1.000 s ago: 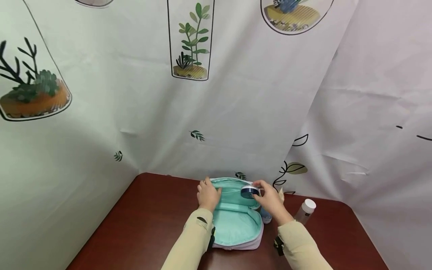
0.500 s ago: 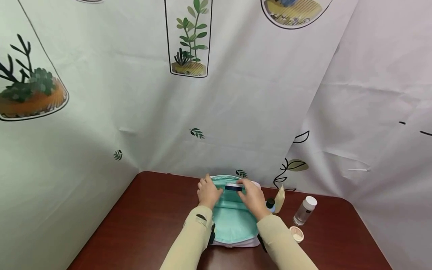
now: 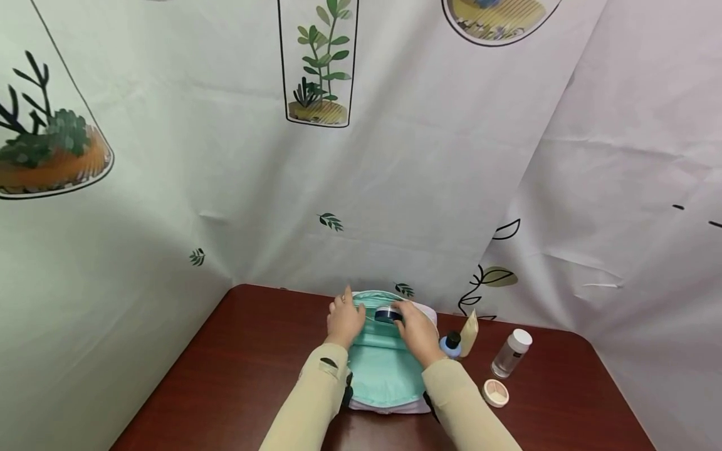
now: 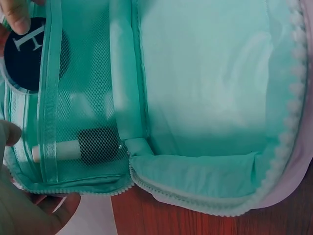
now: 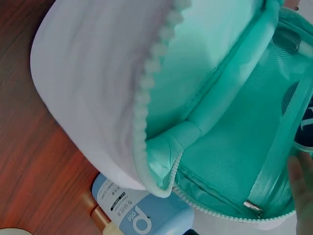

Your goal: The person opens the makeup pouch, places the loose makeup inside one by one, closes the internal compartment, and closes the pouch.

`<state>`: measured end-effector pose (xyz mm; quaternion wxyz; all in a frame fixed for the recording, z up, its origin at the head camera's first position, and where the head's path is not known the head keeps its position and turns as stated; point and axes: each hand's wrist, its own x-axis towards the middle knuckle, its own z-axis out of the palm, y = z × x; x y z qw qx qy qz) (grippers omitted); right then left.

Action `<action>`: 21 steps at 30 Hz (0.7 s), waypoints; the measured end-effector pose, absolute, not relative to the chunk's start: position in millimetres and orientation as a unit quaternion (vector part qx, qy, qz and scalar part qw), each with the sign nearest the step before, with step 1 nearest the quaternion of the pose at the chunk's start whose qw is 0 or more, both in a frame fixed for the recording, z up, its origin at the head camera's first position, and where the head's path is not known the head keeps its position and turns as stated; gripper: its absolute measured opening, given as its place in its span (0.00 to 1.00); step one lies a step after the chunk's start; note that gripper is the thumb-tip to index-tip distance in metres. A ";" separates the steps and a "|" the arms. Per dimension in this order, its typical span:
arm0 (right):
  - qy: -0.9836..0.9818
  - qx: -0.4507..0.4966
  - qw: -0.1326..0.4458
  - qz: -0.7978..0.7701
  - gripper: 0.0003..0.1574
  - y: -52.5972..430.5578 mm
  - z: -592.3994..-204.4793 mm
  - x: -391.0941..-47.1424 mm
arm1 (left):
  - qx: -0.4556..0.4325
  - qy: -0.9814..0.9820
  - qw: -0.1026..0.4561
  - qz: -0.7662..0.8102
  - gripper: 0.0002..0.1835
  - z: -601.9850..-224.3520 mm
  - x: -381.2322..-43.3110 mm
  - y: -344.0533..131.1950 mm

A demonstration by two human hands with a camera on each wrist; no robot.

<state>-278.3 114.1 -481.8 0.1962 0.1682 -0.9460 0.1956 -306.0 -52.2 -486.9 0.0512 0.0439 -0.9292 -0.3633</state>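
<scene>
A cosmetic bag (image 3: 385, 376) with teal lining and pale lilac outside lies unzipped, its lid folded back. My right hand (image 3: 419, 331) holds a round, dark blue jar (image 3: 387, 315) at the lid. In the left wrist view the jar (image 4: 23, 61) is partly behind the top band of the mesh pocket (image 4: 90, 98), its white letter showing. My left hand (image 3: 345, 321) grips the lid's left edge, thumb inside and fingers behind in the left wrist view. Near it, a small pale tube with a black cap (image 4: 98, 146) sits in the mesh pocket.
Right of the bag stand a blue bottle with a black cap (image 3: 450, 345), a cream-coloured tube (image 3: 469, 334) and a clear bottle with a white lid (image 3: 511, 354). A round three-part palette (image 3: 496, 393) lies nearer. A patterned curtain (image 3: 395, 188) hangs behind the table (image 3: 254, 363).
My right hand has carried the jar leftward to the lid's mesh pocket, uncovering the palette and the bottles on the right. My left hand stays at the lid's edge, with a finger now raised.
</scene>
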 end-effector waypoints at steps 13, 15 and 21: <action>-0.947 0.215 0.085 0.223 0.24 119.9 -495.9 -274.3 | 0.029 -0.931 0.034 -0.363 0.33 -488.2 -307.1 -54.2; -0.948 0.223 0.068 0.215 0.28 120.6 -496.7 -274.1 | 0.029 -0.931 0.033 -0.364 0.34 -488.8 -307.4 -54.5; -0.957 0.218 0.052 0.183 0.34 119.2 -497.2 -270.9 | 0.033 -0.932 0.043 -0.358 0.39 -490.5 -307.6 -52.1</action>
